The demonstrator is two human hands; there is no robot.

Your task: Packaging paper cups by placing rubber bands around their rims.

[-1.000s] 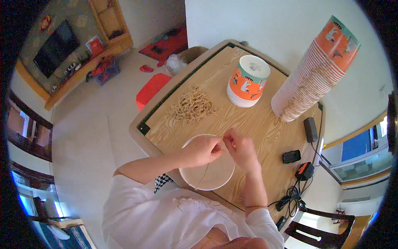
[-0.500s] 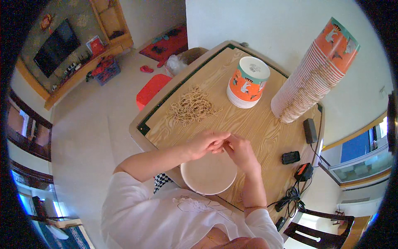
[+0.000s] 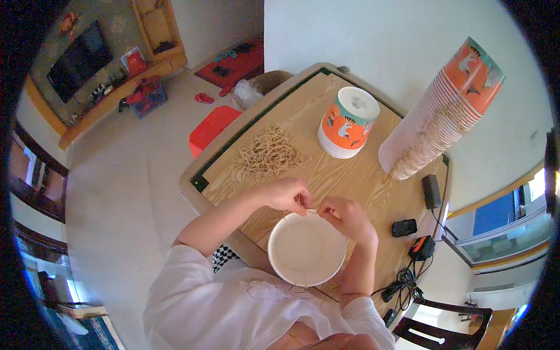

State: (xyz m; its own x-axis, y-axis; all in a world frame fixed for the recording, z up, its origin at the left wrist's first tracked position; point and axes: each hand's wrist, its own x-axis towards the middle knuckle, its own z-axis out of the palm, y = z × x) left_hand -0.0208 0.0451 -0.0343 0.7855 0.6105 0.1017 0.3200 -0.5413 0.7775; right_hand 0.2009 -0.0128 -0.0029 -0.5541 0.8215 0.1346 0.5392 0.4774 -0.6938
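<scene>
A white paper bucket (image 3: 307, 251) stands at the table's near edge, right in front of me, its open mouth facing up. At its far rim my left hand (image 3: 290, 194) and my right hand (image 3: 348, 219) are a little apart, fingertips pinched. Between them runs a short length of thin tan twine (image 3: 312, 211), and a loose end hangs below my left fingers. Another thin strand shows at the bucket's near rim. Beyond my left hand lies a loose heap of cut twine pieces (image 3: 270, 153).
A short stack of orange patterned buckets (image 3: 345, 129) stands upside down at the back. To its right leans a tall nested stack (image 3: 434, 116) with twine along its side. Chargers (image 3: 430, 191) and black cables (image 3: 403, 286) lie at the right edge. A red stool (image 3: 213, 129) is beyond the table's left side.
My hands have drawn apart from being close together, with twine now showing between them. The bucket's mouth is less covered. The whole view has shifted slightly.
</scene>
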